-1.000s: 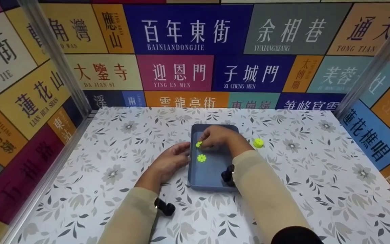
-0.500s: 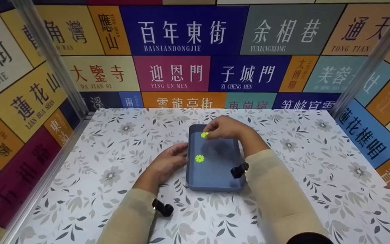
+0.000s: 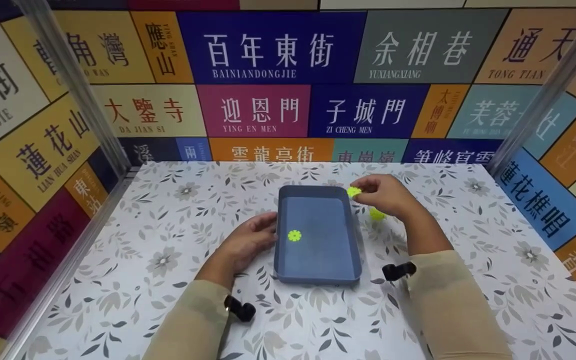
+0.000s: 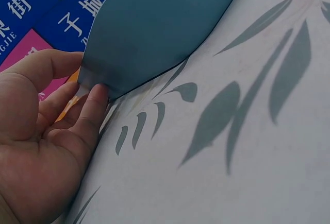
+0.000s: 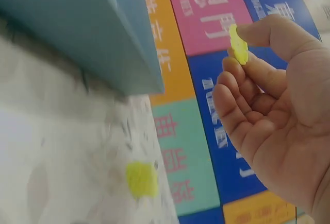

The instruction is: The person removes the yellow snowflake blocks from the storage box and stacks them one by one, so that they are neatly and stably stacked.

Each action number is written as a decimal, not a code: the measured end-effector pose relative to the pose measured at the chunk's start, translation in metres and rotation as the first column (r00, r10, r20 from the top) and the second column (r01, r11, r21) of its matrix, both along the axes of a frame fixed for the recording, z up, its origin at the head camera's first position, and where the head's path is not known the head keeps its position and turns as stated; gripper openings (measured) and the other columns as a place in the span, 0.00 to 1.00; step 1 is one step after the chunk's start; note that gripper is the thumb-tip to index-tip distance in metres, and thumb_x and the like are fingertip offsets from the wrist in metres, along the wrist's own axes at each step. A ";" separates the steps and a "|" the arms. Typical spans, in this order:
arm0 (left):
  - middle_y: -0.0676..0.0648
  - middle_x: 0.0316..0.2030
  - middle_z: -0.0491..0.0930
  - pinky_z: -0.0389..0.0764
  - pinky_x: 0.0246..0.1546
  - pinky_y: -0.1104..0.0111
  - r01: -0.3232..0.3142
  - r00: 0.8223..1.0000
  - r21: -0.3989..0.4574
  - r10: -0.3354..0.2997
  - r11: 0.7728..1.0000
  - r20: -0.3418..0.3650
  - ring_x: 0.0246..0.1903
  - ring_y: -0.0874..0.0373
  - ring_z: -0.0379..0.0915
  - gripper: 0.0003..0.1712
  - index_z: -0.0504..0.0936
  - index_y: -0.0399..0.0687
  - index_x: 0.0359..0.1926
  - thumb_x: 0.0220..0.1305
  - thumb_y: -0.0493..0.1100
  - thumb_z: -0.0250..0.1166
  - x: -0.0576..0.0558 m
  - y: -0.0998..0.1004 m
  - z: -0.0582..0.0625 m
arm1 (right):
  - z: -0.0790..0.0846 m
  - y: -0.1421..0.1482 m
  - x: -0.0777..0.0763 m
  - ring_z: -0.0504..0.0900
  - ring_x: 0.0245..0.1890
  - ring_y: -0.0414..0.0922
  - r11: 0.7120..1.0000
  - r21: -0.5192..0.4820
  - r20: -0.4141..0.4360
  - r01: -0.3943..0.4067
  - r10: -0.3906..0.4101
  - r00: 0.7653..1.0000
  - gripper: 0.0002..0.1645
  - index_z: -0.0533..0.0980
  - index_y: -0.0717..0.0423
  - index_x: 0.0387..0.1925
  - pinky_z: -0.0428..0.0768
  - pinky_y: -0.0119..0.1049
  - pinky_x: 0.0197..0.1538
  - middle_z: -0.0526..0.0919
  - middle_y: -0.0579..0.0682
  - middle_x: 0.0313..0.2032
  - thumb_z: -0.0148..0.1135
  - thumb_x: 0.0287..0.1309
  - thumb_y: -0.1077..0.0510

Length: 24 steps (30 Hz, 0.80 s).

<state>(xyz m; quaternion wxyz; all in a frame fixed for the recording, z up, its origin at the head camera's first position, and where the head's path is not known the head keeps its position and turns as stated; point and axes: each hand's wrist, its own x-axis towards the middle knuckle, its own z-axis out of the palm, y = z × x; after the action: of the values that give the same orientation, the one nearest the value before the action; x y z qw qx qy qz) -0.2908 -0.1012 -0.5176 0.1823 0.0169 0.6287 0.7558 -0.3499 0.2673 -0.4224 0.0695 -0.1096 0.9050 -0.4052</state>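
Note:
My right hand (image 3: 385, 196) pinches a yellow-green snowflake building disc (image 5: 238, 45) between thumb and fingertips, just outside the far right corner of the blue-grey tray (image 3: 318, 280). Under that hand, more yellow-green discs (image 3: 377, 214) lie together on the table, partly covered by the hand in the head view and blurred in the right wrist view. A single notched disc (image 3: 294, 235) lies flat in the tray, near its left wall. With fingers only slightly bent, my left hand (image 3: 248, 241) rests its fingertips against the tray's outer left wall (image 4: 149, 33).
The table (image 3: 168, 310) wears a white cover with grey leaves and flowers. Upright panels (image 3: 268, 45) printed with large characters stand behind it and at both sides. Clear posts (image 3: 543, 90) rise at the back corners. Each sleeve carries a small black camera (image 3: 240, 308).
My right hand has lifted a disc from the tray's far left area and carried it rightward past the right rim. One disc stays in the tray. The left hand has hardly moved.

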 end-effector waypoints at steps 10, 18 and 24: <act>0.46 0.76 0.73 0.81 0.65 0.62 -0.015 1.000 -0.033 0.016 0.999 0.011 0.71 0.50 0.75 0.44 0.72 0.51 0.77 0.60 0.28 0.68 0.000 -0.001 0.004 | -0.029 0.032 0.002 0.80 0.64 0.54 0.988 -0.063 0.041 0.142 -0.140 0.989 0.31 0.82 0.49 0.65 0.83 0.46 0.62 0.83 0.56 0.63 0.72 0.67 0.40; 0.46 0.76 0.73 0.80 0.65 0.62 -0.016 1.000 -0.034 0.017 0.999 0.021 0.71 0.49 0.75 0.44 0.72 0.51 0.77 0.60 0.29 0.68 0.000 0.000 0.003 | -0.043 0.045 -0.004 0.80 0.63 0.55 0.985 -0.021 0.045 0.173 -0.172 0.984 0.32 0.82 0.51 0.65 0.82 0.44 0.61 0.83 0.58 0.62 0.73 0.65 0.41; 0.45 0.77 0.72 0.80 0.68 0.62 -0.016 1.000 -0.017 0.016 1.000 0.014 0.73 0.49 0.73 0.44 0.71 0.50 0.78 0.60 0.28 0.68 0.001 0.000 0.002 | -0.050 0.061 -0.002 0.80 0.55 0.50 0.973 -0.026 0.079 0.229 -0.226 0.971 0.33 0.82 0.51 0.65 0.84 0.36 0.53 0.83 0.55 0.57 0.75 0.64 0.40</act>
<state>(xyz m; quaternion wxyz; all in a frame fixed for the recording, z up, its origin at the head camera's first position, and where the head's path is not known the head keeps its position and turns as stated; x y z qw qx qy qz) -0.2894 -0.1009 -0.5155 0.1808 0.0053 0.6338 0.7520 -0.3516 0.3279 -0.4725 0.0550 0.0092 0.9010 -0.4301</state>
